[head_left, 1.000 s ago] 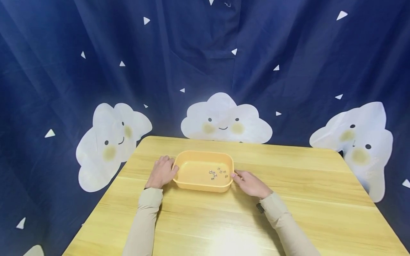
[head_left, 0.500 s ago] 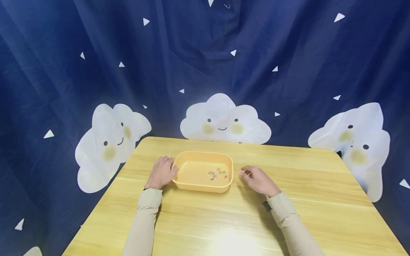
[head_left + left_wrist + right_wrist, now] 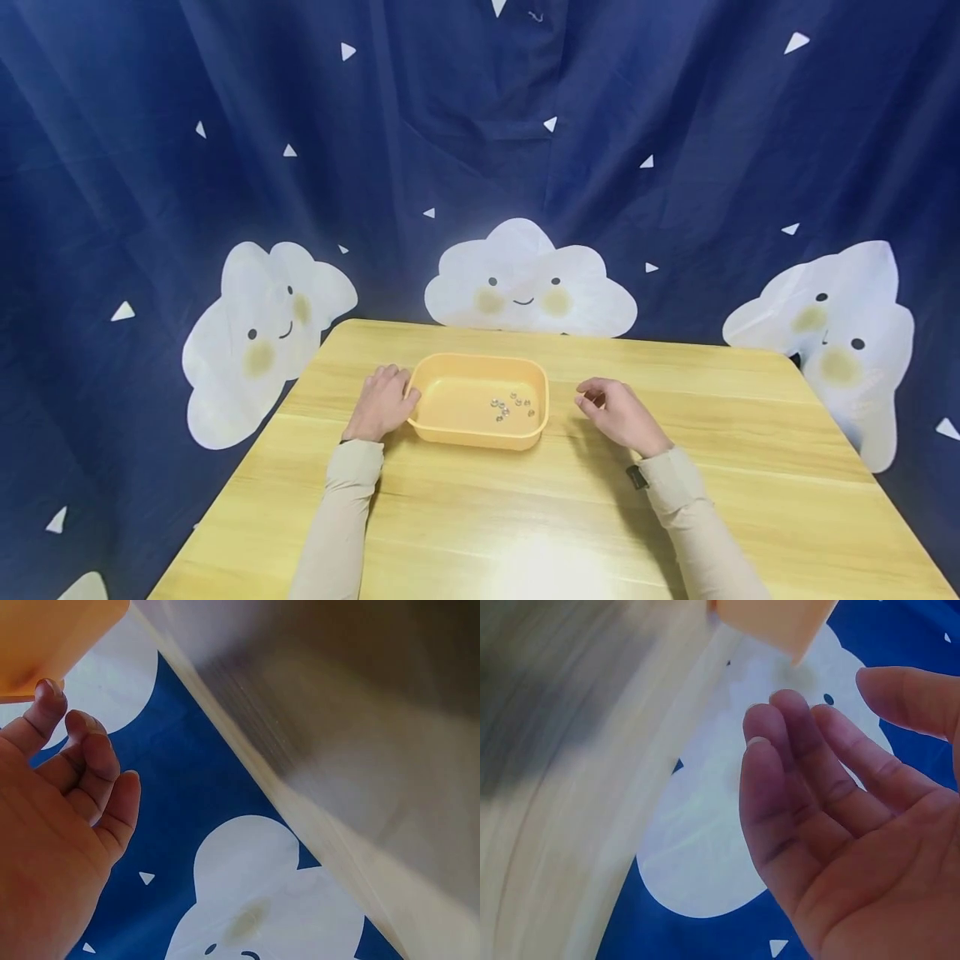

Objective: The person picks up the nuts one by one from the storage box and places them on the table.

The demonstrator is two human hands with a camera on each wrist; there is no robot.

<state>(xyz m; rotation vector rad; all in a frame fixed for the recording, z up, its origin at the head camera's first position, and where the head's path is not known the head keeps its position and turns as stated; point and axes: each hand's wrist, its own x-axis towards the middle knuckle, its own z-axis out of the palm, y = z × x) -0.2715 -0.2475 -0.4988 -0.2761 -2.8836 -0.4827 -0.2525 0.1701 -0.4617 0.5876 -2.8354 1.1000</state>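
A shallow yellow-orange plastic tray point(image 3: 450, 406) stands on the table in the head view. Inside it, towards the right end, lie several small, shiny, round clear pieces point(image 3: 506, 412); their kind is too small to tell. My left hand point(image 3: 381, 404) holds the tray's left end, with the thumb at the rim. In the left wrist view, a fingertip meets the tray's edge while the other fingers curl loosely beside it. Apart from the tray, my right hand point(image 3: 621, 414) hovers to its right. Its fingers point(image 3: 765, 787) bend loosely, and nothing is between them and the thumb.
The wooden table point(image 3: 480, 508) extends around the tray on all sides. Behind its far edge hangs a dark blue curtain point(image 3: 480, 150) with white clouds and triangles. A dark band point(image 3: 637, 477) shows at my right wrist.
My right hand has let go of the tray's right end and moved away to the right. The left hand stays at the left end, and the tray has not visibly moved.
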